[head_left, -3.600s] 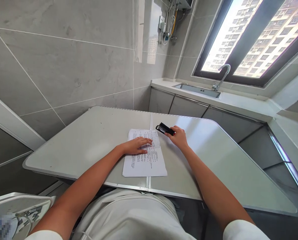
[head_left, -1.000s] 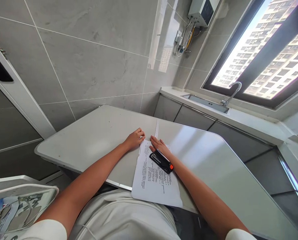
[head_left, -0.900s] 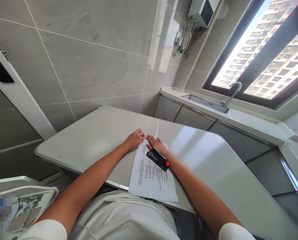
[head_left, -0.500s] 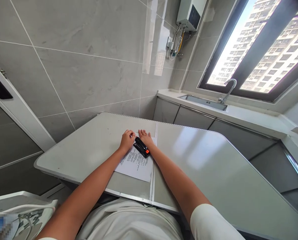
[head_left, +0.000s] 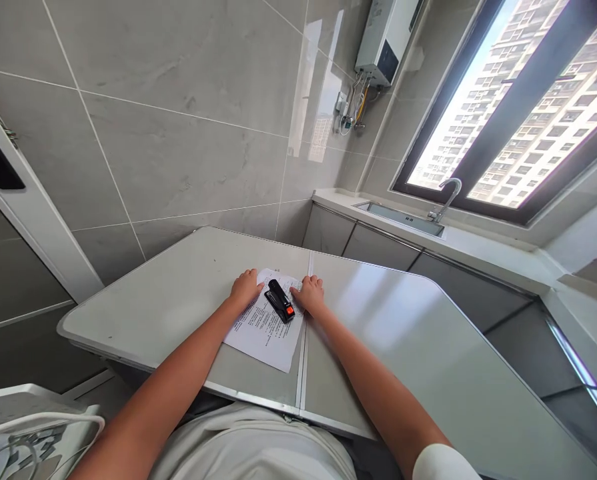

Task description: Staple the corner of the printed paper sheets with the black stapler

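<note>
A printed sheet of paper (head_left: 265,340) lies flat on the table, slightly turned. On it rests a black stapler (head_left: 279,301) with an orange-red end. My left hand (head_left: 245,288) is closed at the paper's upper left edge, its thumb on the sheet and its fingers curled along the side. At the upper right edge, my right hand (head_left: 312,293) grips the paper in the same way, thumb pointing toward the stapler. Neither hand touches the stapler, which sits between them. The undersides of the fingers are hidden.
The pale folding table (head_left: 378,347) has a metal seam (head_left: 303,373) running down its middle. Behind it are a counter with a sink (head_left: 403,219) and faucet (head_left: 445,199). A white rack with cables (head_left: 43,427) stands at the lower left, below a door frame (head_left: 38,193).
My left hand has moved slightly left, to the paper's edge. My right hand has drawn away from the stapler to the right edge and curled its flat fingers. The view has shifted a little.
</note>
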{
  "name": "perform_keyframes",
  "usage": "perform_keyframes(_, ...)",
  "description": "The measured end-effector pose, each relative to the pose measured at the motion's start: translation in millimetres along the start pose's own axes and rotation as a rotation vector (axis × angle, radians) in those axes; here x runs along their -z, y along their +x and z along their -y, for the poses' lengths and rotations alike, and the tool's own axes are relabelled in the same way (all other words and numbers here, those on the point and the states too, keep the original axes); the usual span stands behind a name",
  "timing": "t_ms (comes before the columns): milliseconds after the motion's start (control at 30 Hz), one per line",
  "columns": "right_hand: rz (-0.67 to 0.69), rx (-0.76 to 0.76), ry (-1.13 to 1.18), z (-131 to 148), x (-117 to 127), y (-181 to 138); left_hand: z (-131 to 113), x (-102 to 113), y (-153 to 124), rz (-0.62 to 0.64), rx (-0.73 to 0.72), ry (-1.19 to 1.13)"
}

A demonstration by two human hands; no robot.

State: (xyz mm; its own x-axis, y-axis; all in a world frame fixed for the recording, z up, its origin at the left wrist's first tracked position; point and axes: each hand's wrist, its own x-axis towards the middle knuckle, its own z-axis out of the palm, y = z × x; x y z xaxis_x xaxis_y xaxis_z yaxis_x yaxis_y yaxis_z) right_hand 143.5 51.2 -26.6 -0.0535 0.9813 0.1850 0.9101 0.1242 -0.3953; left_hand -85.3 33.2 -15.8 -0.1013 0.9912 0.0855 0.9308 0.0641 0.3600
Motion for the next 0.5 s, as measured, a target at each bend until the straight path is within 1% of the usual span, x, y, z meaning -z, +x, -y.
perform_keyframes(167, 0.003, 0.048, 0.129, -6, 12, -5, 2, 5, -2, 0.034, 0.018, -0.036)
perform_keyframes(267, 0.045, -0.005, 0.258, -11, 21, -21, 3, 6, -3, 0.028, 0.002, -0.059)
perform_keyframes(333, 0.096, -0.004, 0.335, -16, 25, -36, 4, 5, -3, 0.021, -0.013, -0.081)
perform_keyframes(433, 0.106, 0.096, 0.354, -17, 24, -57, 3, 3, -3, 0.01, -0.026, -0.113)
perform_keyframes(500, 0.084, 0.153, 0.291, -15, 22, -66, 1, 3, -4, -0.004, -0.027, -0.124)
